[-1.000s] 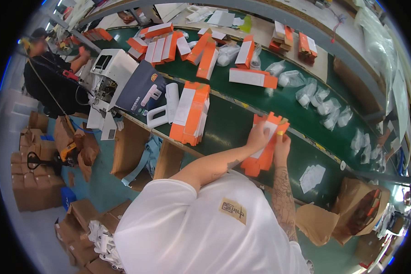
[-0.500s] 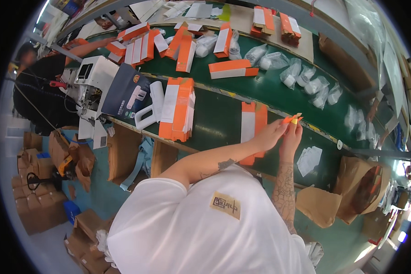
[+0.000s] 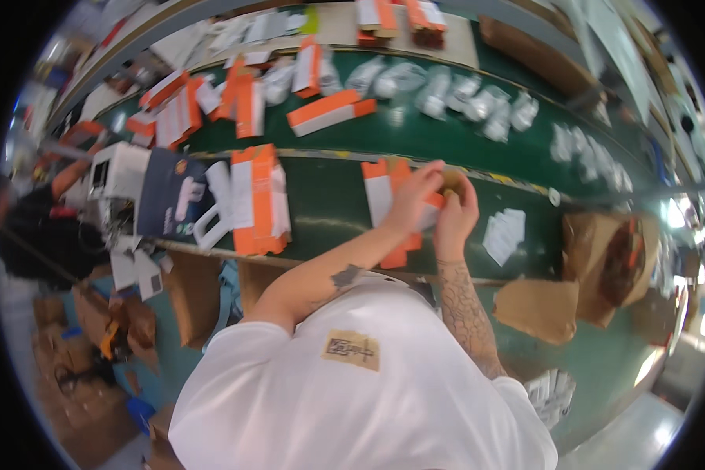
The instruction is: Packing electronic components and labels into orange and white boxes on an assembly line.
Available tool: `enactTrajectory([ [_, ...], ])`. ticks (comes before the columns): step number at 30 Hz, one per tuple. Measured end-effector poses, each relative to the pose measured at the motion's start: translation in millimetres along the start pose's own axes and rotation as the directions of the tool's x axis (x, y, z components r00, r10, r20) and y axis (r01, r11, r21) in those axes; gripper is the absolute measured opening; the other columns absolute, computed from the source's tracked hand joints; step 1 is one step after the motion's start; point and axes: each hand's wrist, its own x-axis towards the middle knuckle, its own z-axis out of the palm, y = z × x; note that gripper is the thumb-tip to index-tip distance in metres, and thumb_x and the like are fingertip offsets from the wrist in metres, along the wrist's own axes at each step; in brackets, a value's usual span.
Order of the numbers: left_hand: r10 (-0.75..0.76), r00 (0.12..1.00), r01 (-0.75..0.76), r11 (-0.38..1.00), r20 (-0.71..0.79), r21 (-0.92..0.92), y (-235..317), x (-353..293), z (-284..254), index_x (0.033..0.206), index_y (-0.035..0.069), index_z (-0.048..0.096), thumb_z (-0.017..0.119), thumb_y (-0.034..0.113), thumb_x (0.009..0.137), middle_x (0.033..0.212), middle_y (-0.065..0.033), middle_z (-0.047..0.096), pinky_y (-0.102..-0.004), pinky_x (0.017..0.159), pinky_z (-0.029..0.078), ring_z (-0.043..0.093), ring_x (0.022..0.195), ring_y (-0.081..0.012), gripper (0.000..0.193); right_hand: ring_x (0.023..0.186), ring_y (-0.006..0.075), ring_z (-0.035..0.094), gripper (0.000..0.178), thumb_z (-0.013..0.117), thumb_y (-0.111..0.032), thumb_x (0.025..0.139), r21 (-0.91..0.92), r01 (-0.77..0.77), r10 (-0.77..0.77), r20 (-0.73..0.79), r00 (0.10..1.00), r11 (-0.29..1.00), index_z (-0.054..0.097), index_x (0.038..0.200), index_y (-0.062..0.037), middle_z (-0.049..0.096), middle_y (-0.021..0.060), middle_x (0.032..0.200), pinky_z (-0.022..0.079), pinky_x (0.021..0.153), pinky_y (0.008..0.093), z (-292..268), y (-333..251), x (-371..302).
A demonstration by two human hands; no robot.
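Note:
Between my hands is a small orange and white carton [image 3: 434,201], with its brown inner side showing at the top. My left hand [image 3: 415,200] has its fingers closed on the carton's left side. On its other side, the fingers of my right hand [image 3: 457,218] are bent around the edge, partly hiding it. Flat orange and white cartons [image 3: 379,197] lie on the green bench just left of and beneath my left hand. A thicker stack of such cartons [image 3: 254,200] stands farther left.
Bagged white parts [image 3: 435,92] and orange cartons [image 3: 249,106] lie on the green surface [image 3: 415,133] beyond. White papers [image 3: 504,235] lie right of my hands, near a brown paper bag [image 3: 595,251]. At left are a white handled device [image 3: 218,205], a machine [image 3: 117,172] and another person [image 3: 43,227].
The view has shifted, so the bench items sit farther left. Between my hands, the carton has turned from a narrow orange edge to show its brown inner side.

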Motion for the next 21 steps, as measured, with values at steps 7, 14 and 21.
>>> enactTrajectory([
  [7,-0.17,0.981,0.166,0.985,-0.092,-0.05,34.2,-6.0,9.0,0.13,0.004,0.053,0.044,-0.004,0.087,0.124,-0.0086,0.054,-0.0284,0.101,0.038,0.05,0.116,-0.0175,0.045,0.109,0.0158,0.056,0.038,0.046,-0.001,0.09,0.233,-0.232,0.162,0.282,0.945,0.944,0.056,0.127,0.003,0.059,0.0108,0.124,0.043,0.094,0.0259,-0.8,-33.7,3.0],
  [14,-0.094,0.995,0.088,0.985,-0.033,-0.15,26.8,-13.9,9.2,0.099,0.004,0.06,0.05,-0.004,0.082,0.114,-0.0085,0.057,-0.0272,0.09,0.043,0.055,0.105,-0.0167,0.021,0.106,0.0192,0.059,0.025,0.042,0.008,0.082,0.233,-0.161,0.112,0.211,0.971,0.959,0.062,0.096,0.0043,0.063,0.0141,0.115,0.045,0.095,0.0291,-12.5,-23.6,-0.4],
  [21,-0.046,0.991,0.064,0.986,-0.123,0.152,25.3,-16.5,33.2,0.112,0.003,0.056,0.048,-0.006,0.079,0.121,-0.0126,0.057,-0.0311,0.098,0.041,0.053,0.113,-0.0195,0.036,0.1,0.0173,0.062,0.027,0.046,0.008,0.083,-0.033,-0.032,0.034,0.079,0.996,0.999,0.061,0.104,0.0031,0.064,0.0116,0.11,0.049,0.09,0.0281,-11.0,-31.3,-10.1],
])
